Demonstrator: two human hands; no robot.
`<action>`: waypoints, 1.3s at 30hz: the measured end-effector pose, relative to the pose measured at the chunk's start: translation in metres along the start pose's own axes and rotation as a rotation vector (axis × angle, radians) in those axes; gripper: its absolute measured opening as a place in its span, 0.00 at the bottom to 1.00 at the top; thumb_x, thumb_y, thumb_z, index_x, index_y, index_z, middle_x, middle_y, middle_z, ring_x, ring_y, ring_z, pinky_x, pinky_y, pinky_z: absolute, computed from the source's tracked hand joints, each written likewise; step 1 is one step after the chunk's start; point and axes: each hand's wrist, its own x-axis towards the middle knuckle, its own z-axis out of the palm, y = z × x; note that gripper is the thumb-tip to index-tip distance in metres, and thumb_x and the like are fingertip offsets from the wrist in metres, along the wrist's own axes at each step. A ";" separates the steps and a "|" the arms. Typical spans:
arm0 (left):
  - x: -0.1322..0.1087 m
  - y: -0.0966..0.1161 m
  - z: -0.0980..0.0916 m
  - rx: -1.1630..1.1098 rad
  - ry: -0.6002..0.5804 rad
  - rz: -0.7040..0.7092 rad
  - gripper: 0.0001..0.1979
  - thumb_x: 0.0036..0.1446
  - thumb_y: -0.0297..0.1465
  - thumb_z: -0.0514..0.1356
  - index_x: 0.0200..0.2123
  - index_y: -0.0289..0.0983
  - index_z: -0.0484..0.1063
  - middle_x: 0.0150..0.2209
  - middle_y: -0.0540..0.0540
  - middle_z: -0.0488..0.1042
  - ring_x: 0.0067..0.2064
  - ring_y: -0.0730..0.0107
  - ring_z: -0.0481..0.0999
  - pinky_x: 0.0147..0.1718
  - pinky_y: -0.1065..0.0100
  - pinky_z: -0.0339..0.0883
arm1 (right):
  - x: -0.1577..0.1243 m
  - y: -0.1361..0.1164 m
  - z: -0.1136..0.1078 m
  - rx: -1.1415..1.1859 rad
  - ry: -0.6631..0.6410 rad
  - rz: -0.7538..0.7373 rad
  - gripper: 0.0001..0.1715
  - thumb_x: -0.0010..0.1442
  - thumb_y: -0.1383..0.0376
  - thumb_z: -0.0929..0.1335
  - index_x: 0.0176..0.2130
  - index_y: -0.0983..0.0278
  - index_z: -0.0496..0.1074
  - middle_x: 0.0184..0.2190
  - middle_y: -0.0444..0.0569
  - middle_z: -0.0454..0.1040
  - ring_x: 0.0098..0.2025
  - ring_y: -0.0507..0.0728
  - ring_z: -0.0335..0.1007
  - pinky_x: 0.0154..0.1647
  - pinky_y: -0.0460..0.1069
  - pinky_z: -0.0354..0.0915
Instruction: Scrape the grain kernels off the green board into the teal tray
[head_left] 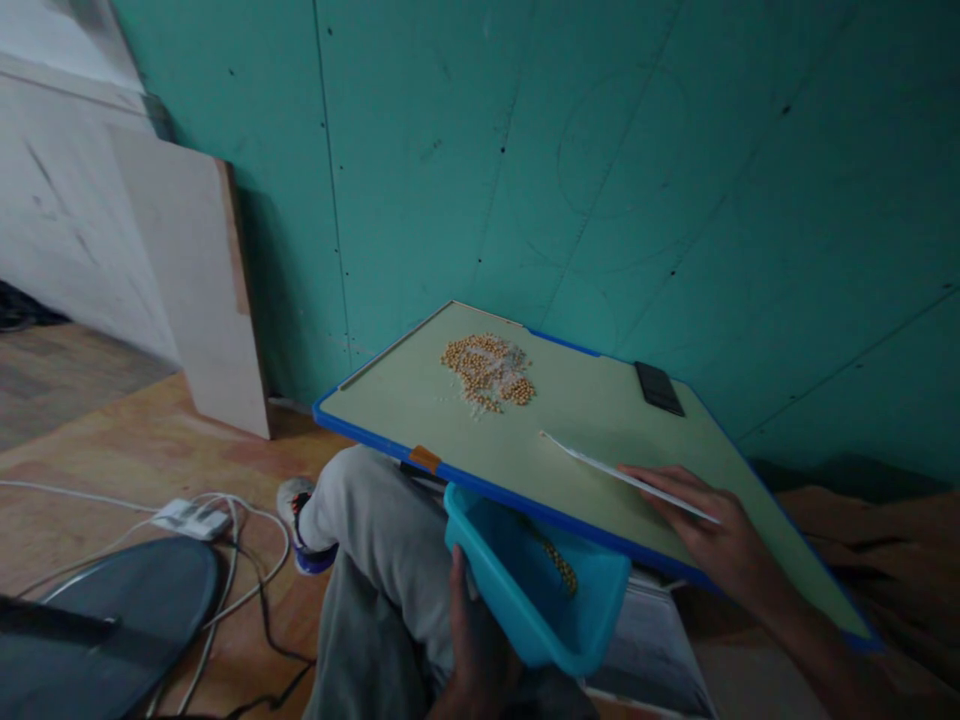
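My left hand (480, 630) is closed on the near left side of a turquoise plastic bin (499, 580), holding it tilted under the table's front edge. A small line of yellowish beans (561, 570) lies inside the bin. Between the fingers of my right hand (697, 515) is a long, thin white stick-like tool (600, 464); its exact kind is unclear. The tool's tip is low over the tabletop, apart from a spread pile of tan beans (480, 365) mixed with whitish grains (491, 368). Both lie on the pale tabletop (397, 385) with a blue rim.
A black phone (659, 388) lies at the table's back right. Behind stands a green wall (420, 180), with a leaning board (187, 270) to the left. On the floor are a white power strip (191, 518), tangled cables and a round dark base (127, 620). My crossed legs are below the table.
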 end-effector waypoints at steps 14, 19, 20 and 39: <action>0.002 0.004 0.003 0.009 0.003 -0.038 0.32 0.75 0.56 0.51 0.57 0.42 0.87 0.65 0.39 0.81 0.73 0.46 0.72 0.79 0.46 0.46 | 0.001 -0.020 0.002 0.053 0.046 0.228 0.19 0.64 0.49 0.74 0.40 0.58 0.90 0.43 0.51 0.90 0.47 0.68 0.89 0.53 0.57 0.83; 0.008 0.006 -0.003 0.091 -0.160 0.011 0.29 0.74 0.55 0.54 0.59 0.44 0.85 0.64 0.41 0.82 0.73 0.44 0.73 0.78 0.45 0.49 | 0.007 -0.020 0.007 0.102 0.045 0.284 0.23 0.60 0.44 0.76 0.39 0.58 0.90 0.42 0.52 0.90 0.48 0.71 0.89 0.55 0.60 0.84; 0.008 0.006 -0.004 0.088 -0.189 0.015 0.28 0.74 0.55 0.55 0.59 0.44 0.85 0.64 0.42 0.81 0.73 0.44 0.72 0.78 0.46 0.48 | 0.006 -0.020 0.008 0.109 0.054 0.282 0.23 0.59 0.44 0.76 0.39 0.58 0.90 0.43 0.52 0.90 0.49 0.71 0.89 0.56 0.61 0.83; -0.008 -0.016 0.025 0.070 -0.019 -0.075 0.37 0.77 0.55 0.45 0.61 0.39 0.85 0.68 0.37 0.79 0.76 0.45 0.67 0.79 0.45 0.48 | -0.013 -0.083 0.044 0.153 0.136 0.253 0.12 0.64 0.53 0.76 0.38 0.56 0.90 0.41 0.51 0.90 0.46 0.70 0.89 0.49 0.58 0.85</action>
